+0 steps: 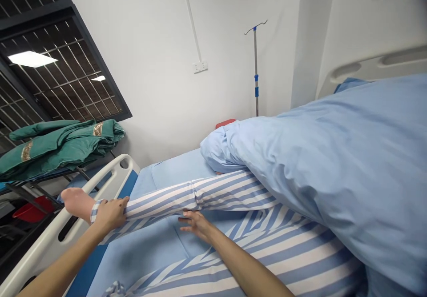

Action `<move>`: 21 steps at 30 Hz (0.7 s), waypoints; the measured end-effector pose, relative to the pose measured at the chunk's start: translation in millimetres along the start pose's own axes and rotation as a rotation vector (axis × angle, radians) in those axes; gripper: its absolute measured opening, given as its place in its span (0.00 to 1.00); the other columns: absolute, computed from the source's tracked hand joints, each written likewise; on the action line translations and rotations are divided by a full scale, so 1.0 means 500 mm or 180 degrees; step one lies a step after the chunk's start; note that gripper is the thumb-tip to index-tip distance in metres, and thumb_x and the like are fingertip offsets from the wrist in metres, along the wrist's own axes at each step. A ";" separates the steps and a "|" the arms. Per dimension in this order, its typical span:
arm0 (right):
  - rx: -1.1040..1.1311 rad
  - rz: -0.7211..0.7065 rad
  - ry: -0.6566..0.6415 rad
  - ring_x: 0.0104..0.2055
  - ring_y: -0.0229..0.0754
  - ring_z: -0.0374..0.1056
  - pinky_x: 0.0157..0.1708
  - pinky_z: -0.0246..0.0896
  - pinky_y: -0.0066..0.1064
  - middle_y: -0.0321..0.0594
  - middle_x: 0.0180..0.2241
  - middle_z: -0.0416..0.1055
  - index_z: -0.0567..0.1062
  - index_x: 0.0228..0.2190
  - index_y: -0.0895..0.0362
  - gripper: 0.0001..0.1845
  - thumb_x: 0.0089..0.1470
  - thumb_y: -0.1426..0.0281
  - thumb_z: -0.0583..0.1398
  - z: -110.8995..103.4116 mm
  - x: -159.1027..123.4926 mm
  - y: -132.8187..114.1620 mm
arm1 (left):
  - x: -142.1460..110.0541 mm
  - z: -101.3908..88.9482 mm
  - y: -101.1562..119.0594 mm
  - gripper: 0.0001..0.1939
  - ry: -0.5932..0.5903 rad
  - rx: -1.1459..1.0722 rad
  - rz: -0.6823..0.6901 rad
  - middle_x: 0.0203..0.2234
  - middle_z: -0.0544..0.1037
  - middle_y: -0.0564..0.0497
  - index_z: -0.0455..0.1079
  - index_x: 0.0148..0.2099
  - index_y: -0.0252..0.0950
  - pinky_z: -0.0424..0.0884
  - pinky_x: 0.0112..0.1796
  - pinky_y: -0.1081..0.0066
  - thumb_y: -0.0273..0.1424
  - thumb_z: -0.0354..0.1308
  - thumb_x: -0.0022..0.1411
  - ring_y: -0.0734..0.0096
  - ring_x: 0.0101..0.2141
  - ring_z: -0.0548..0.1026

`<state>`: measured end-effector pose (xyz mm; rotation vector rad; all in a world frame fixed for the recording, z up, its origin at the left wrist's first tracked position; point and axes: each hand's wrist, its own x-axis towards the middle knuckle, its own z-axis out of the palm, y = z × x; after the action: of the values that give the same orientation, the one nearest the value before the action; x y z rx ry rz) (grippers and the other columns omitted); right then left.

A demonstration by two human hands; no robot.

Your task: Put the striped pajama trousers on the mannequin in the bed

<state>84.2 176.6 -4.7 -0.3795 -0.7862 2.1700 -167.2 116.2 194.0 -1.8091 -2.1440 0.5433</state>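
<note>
You are working at the foot end of a hospital bed, on a lying person's leg in a striped trouser leg (160, 201), which stretches out from beneath a puffy blue blanket (327, 168). Your left hand (110, 214) is closed in a firm, narrow hold around the trouser cuff (96, 210), right at the ankle, and the bare foot (75, 203) is sticking out just beyond it, close to the white bed rail (100, 186). Your right hand (196, 225) is open wide, with its fingers (187, 219) spreading beside the underside of the shin; you are not holding anything with it, and I cannot tell whether it is touching the cloth. The step in hand appears to be handling this trouser leg at the ankle. The leg is lying across a pale blue sheet (173, 168), with more striped cloth (240, 261) spreading below your right arm. Beyond the bed, an IV pole (255, 66) is standing against the wall, a green cloth bundle (60, 148) is resting on a rack, and a red basin (33, 210) is sitting low at the left.
</note>
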 end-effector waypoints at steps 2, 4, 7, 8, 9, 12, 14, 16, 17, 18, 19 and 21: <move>0.0006 -0.0175 0.0059 0.47 0.48 0.63 0.39 0.61 0.41 0.41 0.45 0.64 0.69 0.36 0.53 0.20 0.37 0.67 0.65 0.005 0.000 -0.020 | 0.000 0.009 0.006 0.21 -0.0039 -0.0116 -0.0162 0.39 0.76 0.46 0.65 0.44 0.42 0.59 0.42 0.57 0.28 0.48 0.45 0.53 0.41 0.72; -0.0001 -0.0482 0.0022 0.49 0.47 0.61 0.41 0.60 0.41 0.39 0.47 0.62 0.69 0.37 0.51 0.21 0.37 0.67 0.65 0.013 -0.003 -0.049 | 0.004 0.023 0.019 0.23 -0.0104 -0.0309 -0.0340 0.39 0.76 0.45 0.65 0.46 0.42 0.61 0.41 0.59 0.29 0.49 0.44 0.53 0.40 0.72; -0.0075 -0.0952 -0.0105 0.53 0.47 0.57 0.44 0.59 0.41 0.37 0.49 0.60 0.68 0.38 0.48 0.21 0.38 0.68 0.64 0.025 -0.013 -0.099 | 0.016 0.052 0.059 0.29 -0.0130 -0.0723 -0.0577 0.40 0.76 0.46 0.62 0.51 0.43 0.62 0.38 0.63 0.30 0.50 0.42 0.54 0.40 0.72; -0.0106 -0.1070 -0.0124 0.54 0.47 0.56 0.45 0.58 0.41 0.37 0.48 0.60 0.67 0.39 0.48 0.21 0.38 0.68 0.64 0.028 -0.017 -0.115 | 0.021 0.063 0.078 0.30 -0.0122 -0.0873 -0.0656 0.39 0.76 0.46 0.61 0.51 0.43 0.63 0.37 0.65 0.31 0.51 0.41 0.54 0.41 0.72; -0.0138 -0.1170 -0.0140 0.54 0.46 0.55 0.46 0.58 0.41 0.36 0.48 0.60 0.67 0.39 0.47 0.22 0.38 0.68 0.63 0.030 -0.021 -0.130 | 0.025 0.075 0.100 0.31 -0.0118 -0.1034 -0.0747 0.39 0.76 0.47 0.61 0.52 0.44 0.63 0.35 0.66 0.31 0.52 0.40 0.54 0.40 0.72; -0.0192 -0.1467 -0.0197 0.51 0.44 0.57 0.47 0.57 0.41 0.35 0.46 0.62 0.67 0.39 0.47 0.21 0.39 0.69 0.62 0.031 -0.030 -0.165 | 0.032 0.113 0.183 0.31 -0.0175 -0.1642 -0.0911 0.33 0.77 0.50 0.62 0.49 0.45 0.63 0.30 0.69 0.31 0.55 0.38 0.57 0.37 0.74; -0.0255 -0.1659 -0.0191 0.50 0.43 0.59 0.48 0.56 0.40 0.35 0.46 0.63 0.67 0.40 0.47 0.21 0.40 0.69 0.61 0.028 -0.035 -0.180 | 0.031 0.137 0.247 0.28 -0.0193 -0.2072 -0.0929 0.30 0.76 0.52 0.63 0.47 0.46 0.63 0.28 0.70 0.32 0.56 0.38 0.59 0.34 0.74; -0.0380 -0.1807 -0.0109 0.50 0.44 0.59 0.50 0.54 0.40 0.35 0.46 0.65 0.67 0.42 0.47 0.23 0.40 0.69 0.60 0.022 -0.038 -0.187 | 0.028 0.161 0.306 0.26 -0.0179 -0.2419 -0.0965 0.28 0.76 0.53 0.64 0.45 0.46 0.63 0.27 0.71 0.32 0.56 0.38 0.61 0.32 0.74; -0.0463 -0.1844 -0.0063 0.50 0.44 0.59 0.51 0.53 0.40 0.35 0.46 0.65 0.66 0.43 0.47 0.24 0.40 0.69 0.60 0.020 -0.038 -0.189 | 0.027 0.172 0.331 0.26 -0.0164 -0.2538 -0.1007 0.28 0.76 0.53 0.64 0.45 0.45 0.63 0.27 0.71 0.31 0.56 0.38 0.61 0.32 0.74; -0.0548 -0.1858 -0.0033 0.50 0.44 0.59 0.52 0.52 0.40 0.35 0.46 0.66 0.66 0.44 0.48 0.25 0.39 0.69 0.60 0.017 -0.038 -0.189 | 0.027 0.183 0.351 0.25 -0.0160 -0.2619 -0.1057 0.28 0.76 0.53 0.64 0.45 0.44 0.63 0.27 0.71 0.31 0.55 0.39 0.61 0.32 0.74; -0.0622 -0.1854 -0.0013 0.51 0.45 0.59 0.52 0.51 0.40 0.36 0.46 0.66 0.66 0.44 0.48 0.26 0.39 0.69 0.60 0.015 -0.038 -0.188 | 0.027 0.193 0.366 0.24 -0.0166 -0.2660 -0.1110 0.28 0.76 0.53 0.64 0.45 0.44 0.63 0.27 0.71 0.31 0.54 0.40 0.61 0.32 0.74; -0.0735 -0.1798 0.0003 0.51 0.45 0.59 0.53 0.51 0.39 0.36 0.46 0.66 0.66 0.46 0.49 0.28 0.39 0.69 0.61 0.013 -0.037 -0.186 | 0.029 0.212 0.382 0.23 -0.0175 -0.2670 -0.1148 0.28 0.76 0.52 0.63 0.45 0.44 0.63 0.27 0.70 0.32 0.54 0.41 0.60 0.32 0.74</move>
<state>146.3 206.8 60.4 -0.2352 -1.0079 1.5596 -49.3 147.2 12.0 -1.6459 -2.9014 -0.4743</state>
